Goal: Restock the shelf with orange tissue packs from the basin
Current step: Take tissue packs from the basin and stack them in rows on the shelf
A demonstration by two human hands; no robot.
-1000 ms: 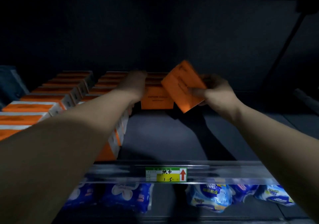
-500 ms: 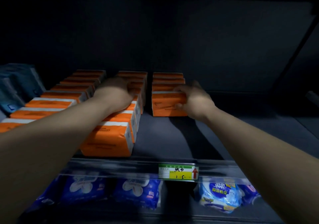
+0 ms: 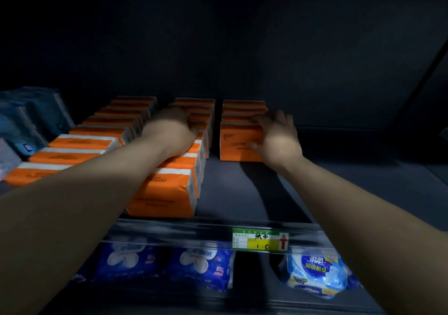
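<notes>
At frame centre the front orange tissue pack of the right row is touched by the spread right hand; the left hand, finger state untellable, is laid on the middle row; the pack could be toppled if snagged on withdrawal.

Orange packs wrapped in soft plastic film, smooth-faced with a faint sheen, stand on a shelf whose dark deck looks matt and even. A clear, glossy plastic rail along its front edge carries a printed paper label. Below, blue packs in shiny, crinkled film catch the light. Grey-blue packs at left show a duller film. The back panel is flat and matt.
</notes>
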